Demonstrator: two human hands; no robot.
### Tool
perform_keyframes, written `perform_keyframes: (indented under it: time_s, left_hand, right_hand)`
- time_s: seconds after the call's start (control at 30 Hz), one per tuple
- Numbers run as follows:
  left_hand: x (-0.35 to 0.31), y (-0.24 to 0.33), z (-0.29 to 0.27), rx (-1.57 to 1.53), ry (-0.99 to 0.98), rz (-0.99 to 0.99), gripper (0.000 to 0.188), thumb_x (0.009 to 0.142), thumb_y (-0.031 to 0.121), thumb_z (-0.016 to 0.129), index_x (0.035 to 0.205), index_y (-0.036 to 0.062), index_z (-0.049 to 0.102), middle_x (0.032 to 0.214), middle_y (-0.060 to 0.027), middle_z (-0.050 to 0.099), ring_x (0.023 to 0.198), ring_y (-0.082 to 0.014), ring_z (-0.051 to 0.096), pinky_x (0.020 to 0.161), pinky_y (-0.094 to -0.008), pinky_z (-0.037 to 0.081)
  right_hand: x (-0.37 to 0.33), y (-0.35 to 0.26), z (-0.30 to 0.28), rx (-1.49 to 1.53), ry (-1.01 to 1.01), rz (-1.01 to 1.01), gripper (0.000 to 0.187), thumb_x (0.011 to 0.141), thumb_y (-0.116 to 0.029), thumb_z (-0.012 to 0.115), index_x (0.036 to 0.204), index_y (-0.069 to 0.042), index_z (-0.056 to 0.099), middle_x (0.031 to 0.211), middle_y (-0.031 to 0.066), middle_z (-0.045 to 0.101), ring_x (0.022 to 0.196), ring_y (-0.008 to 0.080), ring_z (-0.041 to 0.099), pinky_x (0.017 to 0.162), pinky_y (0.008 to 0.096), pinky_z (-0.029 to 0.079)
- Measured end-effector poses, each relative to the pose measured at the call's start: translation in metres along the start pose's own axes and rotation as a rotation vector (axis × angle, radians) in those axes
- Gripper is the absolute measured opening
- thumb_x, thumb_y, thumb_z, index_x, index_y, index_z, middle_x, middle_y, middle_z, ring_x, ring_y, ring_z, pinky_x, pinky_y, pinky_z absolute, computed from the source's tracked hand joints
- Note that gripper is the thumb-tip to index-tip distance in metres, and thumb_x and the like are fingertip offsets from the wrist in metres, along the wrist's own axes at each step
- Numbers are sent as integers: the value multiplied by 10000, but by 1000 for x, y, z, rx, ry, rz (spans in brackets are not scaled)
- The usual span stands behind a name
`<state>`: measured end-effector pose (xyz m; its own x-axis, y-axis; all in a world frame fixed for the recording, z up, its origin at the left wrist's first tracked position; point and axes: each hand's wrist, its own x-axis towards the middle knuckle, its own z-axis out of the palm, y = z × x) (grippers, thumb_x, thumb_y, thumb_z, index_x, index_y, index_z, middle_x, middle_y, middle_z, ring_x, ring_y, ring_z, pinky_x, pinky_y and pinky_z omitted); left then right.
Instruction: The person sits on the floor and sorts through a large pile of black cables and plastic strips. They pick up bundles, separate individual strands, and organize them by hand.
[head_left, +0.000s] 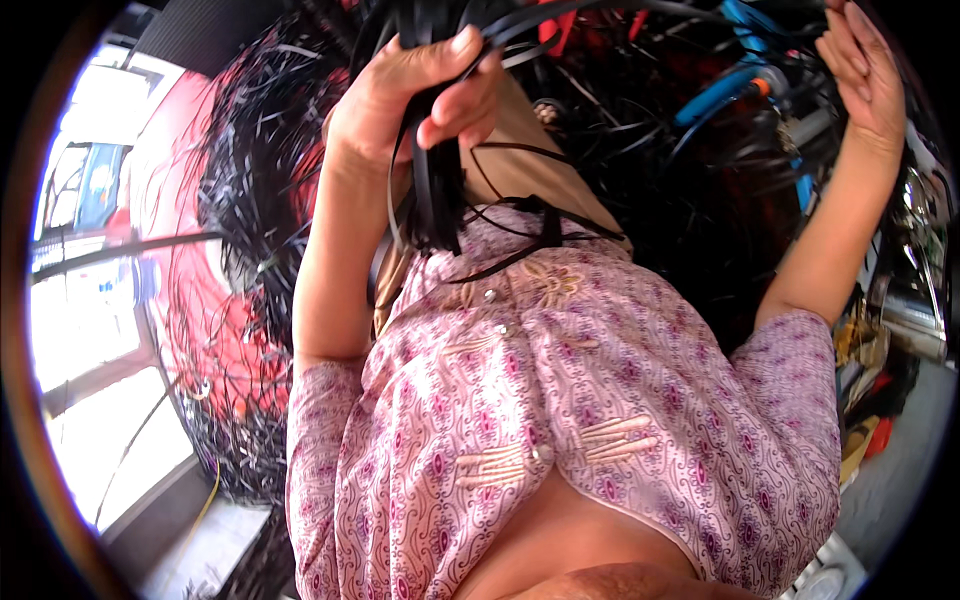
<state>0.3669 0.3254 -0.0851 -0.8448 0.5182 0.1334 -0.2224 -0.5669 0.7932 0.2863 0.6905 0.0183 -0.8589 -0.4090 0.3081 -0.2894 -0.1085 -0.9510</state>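
My left hand (420, 95) is clenched on a bundle of black straps (435, 200) at upper centre; my right hand (865, 75), fingers seemingly loose, reaches the tangle upper right. Next: pull strands free, I judge.

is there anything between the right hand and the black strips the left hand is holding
Yes, open space and clutter. The left hand grips a bundle of black strips that hangs over the patterned shirt. The right hand is raised apart, far to the side; a tangle of black strips and a blue tube lie between them.
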Motion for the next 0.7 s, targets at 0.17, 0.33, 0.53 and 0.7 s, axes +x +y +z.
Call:
perform_keyframes:
  time_s: [0.17,0.33,0.53,0.7]
  left_hand:
    - [-19,16,-13,12,187,-41,252,947,233,569,860,-3,585,494,6,446,372,-83,366,444,-269,347]
    - [-56,55,-37,275,459,60,270,956,240,542,837,0,575,516,-2,454,397,-93,382,460,-270,354]
    - [-149,104,-76,646,896,276,295,966,248,510,809,4,563,541,-12,465,426,-104,402,478,-270,361]
    - [-231,137,-96,1380,1305,341,319,975,255,483,786,8,553,562,-20,474,451,-114,418,494,-271,368]
  right_hand:
    - [15,15,-9,-44,138,-40,259,963,-253,564,971,2,608,537,-50,426,363,22,302,368,186,237]
    - [5,47,-7,-285,-52,-16,362,938,-286,512,1082,28,622,677,27,565,456,38,408,452,169,336]
    - [-29,121,55,-184,-421,320,321,843,-87,687,1138,28,636,974,83,687,907,137,649,802,258,524]
    - [-50,180,23,-144,130,333,262,871,-131,657,1090,12,649,983,63,684,870,127,647,788,273,514]
